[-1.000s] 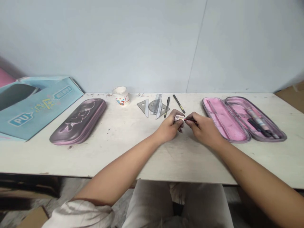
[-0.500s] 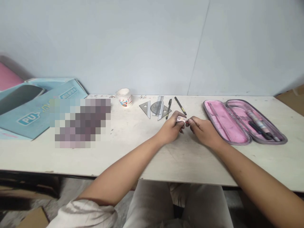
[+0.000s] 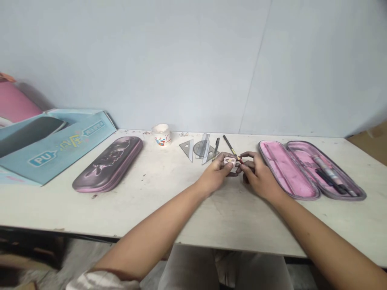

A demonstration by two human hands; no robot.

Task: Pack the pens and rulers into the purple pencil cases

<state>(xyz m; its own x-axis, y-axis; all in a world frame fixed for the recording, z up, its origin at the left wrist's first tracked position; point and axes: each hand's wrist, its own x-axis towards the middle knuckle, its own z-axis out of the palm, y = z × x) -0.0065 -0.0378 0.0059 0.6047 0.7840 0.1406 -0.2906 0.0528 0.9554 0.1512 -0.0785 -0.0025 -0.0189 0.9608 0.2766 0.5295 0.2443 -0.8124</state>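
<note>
My left hand [image 3: 216, 175] pinches a small white and pink sharpener [image 3: 229, 161] just above the white table [image 3: 169, 201]. Facing it, my right hand [image 3: 258, 175] is closed on a short red pencil [image 3: 240, 160], whose tip sits at the sharpener. The two hands almost touch at the table's middle. Most of the pencil is hidden inside my fingers.
An open pink pencil case [image 3: 311, 169] with pens lies at the right. A closed purple case [image 3: 109, 163] lies at the left, beside a blue box [image 3: 51, 147]. Behind my hands are a paper cup [image 3: 161, 134], clear set squares with a protractor [image 3: 198, 149], and two dark pens [image 3: 228, 145].
The view has tilted so the table sits lower in frame. My hands stay together at the sharpener; the right hand has shifted its grip on the pencil slightly.
</note>
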